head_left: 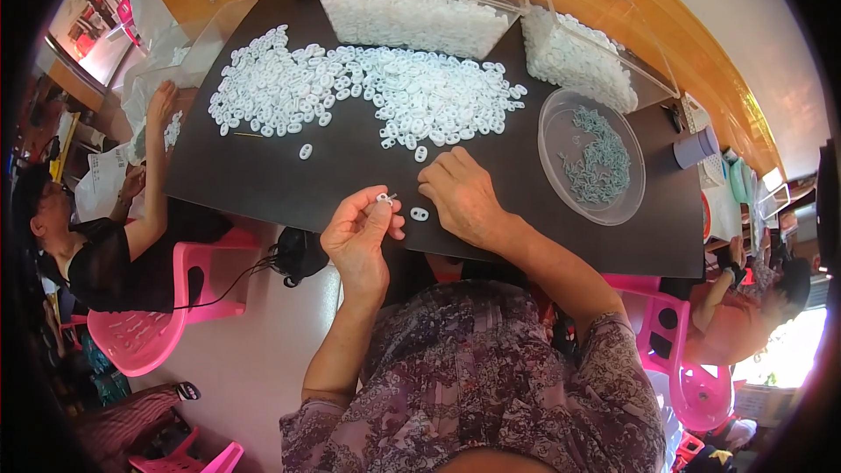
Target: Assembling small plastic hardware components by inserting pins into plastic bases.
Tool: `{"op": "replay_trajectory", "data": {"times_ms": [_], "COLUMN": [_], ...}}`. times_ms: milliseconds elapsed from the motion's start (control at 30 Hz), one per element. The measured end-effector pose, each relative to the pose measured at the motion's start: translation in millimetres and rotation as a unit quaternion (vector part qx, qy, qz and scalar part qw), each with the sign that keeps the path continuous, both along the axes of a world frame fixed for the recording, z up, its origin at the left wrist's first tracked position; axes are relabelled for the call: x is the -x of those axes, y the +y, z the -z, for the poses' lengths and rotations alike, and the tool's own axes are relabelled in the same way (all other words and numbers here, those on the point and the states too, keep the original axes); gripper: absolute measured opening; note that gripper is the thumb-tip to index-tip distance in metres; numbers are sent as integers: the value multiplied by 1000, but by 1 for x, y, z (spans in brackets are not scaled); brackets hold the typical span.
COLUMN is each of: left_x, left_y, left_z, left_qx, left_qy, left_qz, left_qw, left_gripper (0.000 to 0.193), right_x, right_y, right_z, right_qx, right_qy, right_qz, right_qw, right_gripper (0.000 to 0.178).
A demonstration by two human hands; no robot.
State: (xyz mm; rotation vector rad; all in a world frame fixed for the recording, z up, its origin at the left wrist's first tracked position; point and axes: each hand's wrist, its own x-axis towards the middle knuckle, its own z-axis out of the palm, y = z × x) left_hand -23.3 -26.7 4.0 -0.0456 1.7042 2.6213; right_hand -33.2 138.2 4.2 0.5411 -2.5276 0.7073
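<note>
My left hand (361,223) is closed in a pinch on a small white oval two-hole piece (383,198). A thin greyish bit shows beside that piece at the fingertips. My right hand (464,193) rests low over the dark table, its fingers bent and drawn together; whatever they hold, if anything, is hidden. One loose white piece (420,153) lies just past its fingers, and another loose oval piece (420,214) sits between my two hands. Farther left lies a third single piece (306,151).
Heaps of white pieces (429,96) spread across the dark table (263,166). Clear bins (412,22) of white pieces stand behind. At right is a round clear tray (547,136) of grey-green small parts (600,162), beside a lavender cup (695,149). People sit at both sides.
</note>
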Motion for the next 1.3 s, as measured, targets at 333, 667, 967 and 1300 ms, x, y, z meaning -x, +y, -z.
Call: {"op": "replay_trajectory", "data": {"times_ms": [333, 667, 967, 1300], "left_x": [-1, -6, -13, -16], "left_y": [-1, -2, 6, 25], "left_z": [4, 3, 0, -9], "left_qx": [-7, -6, -26, -67], "left_qy": [-1, 4, -2, 14], "left_qz": [-24, -1, 41, 69], "left_qw": [1000, 1000, 999, 995], "left_gripper": [15, 15, 16, 16], "right_x": [-35, -33, -42, -46], "right_y": [1, -1, 7, 0], "right_z": [-14, -2, -7, -27], "right_qx": [-4, -38, 73, 242], "right_qy": [-37, -9, -36, -142], "right_qz": [-24, -39, 15, 40], "right_qw": [999, 998, 997, 959], "right_gripper": [29, 26, 13, 12]}}
